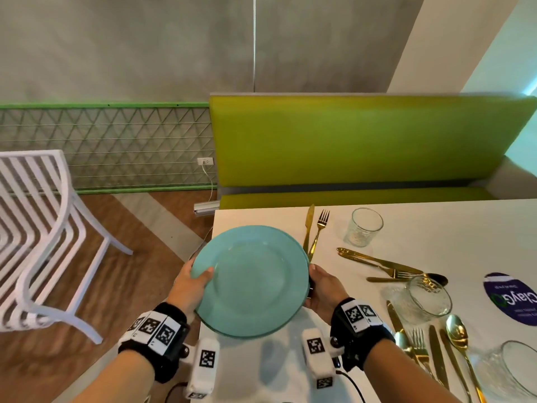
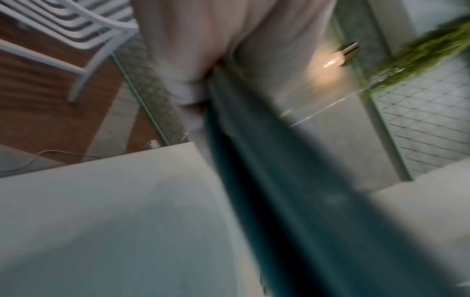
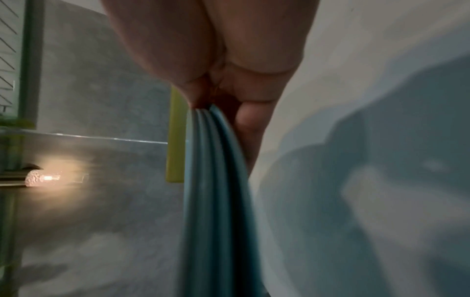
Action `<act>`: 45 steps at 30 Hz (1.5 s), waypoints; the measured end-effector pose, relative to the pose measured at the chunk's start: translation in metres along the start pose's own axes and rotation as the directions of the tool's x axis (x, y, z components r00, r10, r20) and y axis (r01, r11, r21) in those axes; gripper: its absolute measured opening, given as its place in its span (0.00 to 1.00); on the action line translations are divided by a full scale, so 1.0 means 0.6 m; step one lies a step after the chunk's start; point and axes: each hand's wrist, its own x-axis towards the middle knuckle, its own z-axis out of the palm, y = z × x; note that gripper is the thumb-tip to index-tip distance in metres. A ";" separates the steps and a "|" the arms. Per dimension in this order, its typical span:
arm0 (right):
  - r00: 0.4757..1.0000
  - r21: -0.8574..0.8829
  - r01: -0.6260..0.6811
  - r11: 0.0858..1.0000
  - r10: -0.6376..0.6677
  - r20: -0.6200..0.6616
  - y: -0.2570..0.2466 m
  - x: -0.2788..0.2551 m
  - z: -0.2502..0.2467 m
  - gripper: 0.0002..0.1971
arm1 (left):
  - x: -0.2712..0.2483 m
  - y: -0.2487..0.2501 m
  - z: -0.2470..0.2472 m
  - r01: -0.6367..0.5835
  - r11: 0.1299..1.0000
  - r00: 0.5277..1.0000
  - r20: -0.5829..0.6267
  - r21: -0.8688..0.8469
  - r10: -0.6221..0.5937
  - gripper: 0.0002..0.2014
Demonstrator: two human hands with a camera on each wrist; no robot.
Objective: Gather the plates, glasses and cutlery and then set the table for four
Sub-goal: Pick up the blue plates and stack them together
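I hold a stack of teal plates in the air over the near left corner of the white table. My left hand grips the stack's left rim, thumb on top. My right hand grips the right rim. The right wrist view shows three plate edges pinched between thumb and fingers. In the blurred left wrist view the plates run as a dark band. A gold knife, a fork and a glass lie beyond the stack.
More gold cutlery and two glasses lie on the table's right side, by a round blue sticker. A green bench stands behind the table. A white slatted chair stands on the wooden floor to the left.
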 end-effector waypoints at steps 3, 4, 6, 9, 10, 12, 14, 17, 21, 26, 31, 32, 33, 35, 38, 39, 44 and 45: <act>0.999 -0.014 -0.031 0.999 0.031 0.028 -0.013 0.025 0.018 0.17 | 0.025 -0.003 -0.003 0.031 0.997 0.997 -0.075 -0.068 -0.036 0.22; 0.999 -0.032 -0.034 0.999 0.035 0.035 -0.020 0.034 0.023 0.17 | 0.035 -0.004 -0.002 0.033 0.996 0.994 -0.103 -0.086 -0.041 0.22; 0.998 -0.083 -0.032 0.996 0.036 0.053 -0.032 0.049 0.033 0.16 | 0.058 -0.007 0.002 0.023 0.994 0.986 -0.164 -0.110 -0.041 0.24; 0.998 -0.153 -0.034 0.988 0.042 0.052 -0.040 0.078 0.045 0.13 | 0.105 -0.016 0.013 -0.011 0.997 0.971 -0.240 -0.077 -0.008 0.25; 0.998 -0.171 -0.041 0.984 0.049 0.041 -0.040 0.088 0.048 0.12 | 0.120 -0.020 0.017 -0.023 0.998 0.969 -0.248 -0.050 0.010 0.25; 0.998 -0.198 -0.055 0.979 0.061 0.021 -0.040 0.109 0.053 0.13 | 0.141 -0.022 0.026 -0.053 0.999 0.971 -0.236 -0.012 0.049 0.25; 0.996 -0.206 -0.084 0.975 0.086 0.002 -0.039 0.127 0.057 0.16 | 0.152 -0.021 0.036 -0.085 0.996 0.971 -0.224 0.024 0.088 0.24; 0.992 -0.202 -0.127 0.971 0.123 -0.032 -0.035 0.153 0.059 0.18 | 0.164 -0.020 0.047 -0.104 0.993 0.969 -0.217 0.058 0.115 0.24; 0.991 -0.219 -0.136 0.966 0.130 -0.041 -0.033 0.178 0.058 0.19 | 0.176 -0.022 0.056 -0.086 0.987 0.972 -0.206 0.132 0.112 0.25; 0.996 -0.225 -0.086 0.971 0.081 -0.028 -0.046 0.188 0.056 0.19 | 0.181 -0.013 0.068 -0.076 0.958 0.986 -0.124 0.275 0.114 0.23; 0.998 -0.303 -0.027 0.953 0.011 -0.054 -0.055 0.178 0.052 0.18 | 0.170 -0.002 0.074 -0.043 0.930 0.997 -0.047 0.364 0.065 0.22; 0.999 -0.331 -0.022 0.944 0.004 -0.055 -0.055 0.176 0.053 0.18 | 0.172 -0.001 0.073 -0.032 0.921 0.998 -0.042 0.389 0.053 0.21; 0.999 -0.344 -0.022 0.939 0.005 -0.050 -0.053 0.176 0.051 0.18 | 0.175 -0.002 0.071 -0.038 0.912 0.998 -0.027 0.409 0.054 0.21; 0.999 -0.364 -0.034 0.931 0.019 -0.046 -0.048 0.176 0.049 0.17 | 0.180 -0.008 0.068 -0.068 0.887 0.998 0.016 0.458 0.068 0.21; 0.998 -0.438 -0.042 0.898 0.016 -0.061 -0.044 0.159 0.048 0.19 | 0.166 -0.009 0.068 -0.121 0.853 0.993 0.064 0.508 0.103 0.21; 0.997 -0.459 -0.049 0.887 0.020 -0.068 -0.043 0.151 0.047 0.20 | 0.157 -0.004 0.069 -0.120 0.845 0.993 0.061 0.522 0.103 0.20; 0.998 -0.464 -0.069 0.883 0.057 -0.040 -0.036 0.109 0.015 0.19 | 0.137 0.009 0.072 -0.106 0.815 0.993 0.097 0.570 0.061 0.17; 0.998 -0.468 -0.043 0.883 0.020 -0.052 -0.037 0.100 0.007 0.18 | 0.139 0.010 0.069 -0.104 0.811 0.994 0.093 0.575 0.061 0.16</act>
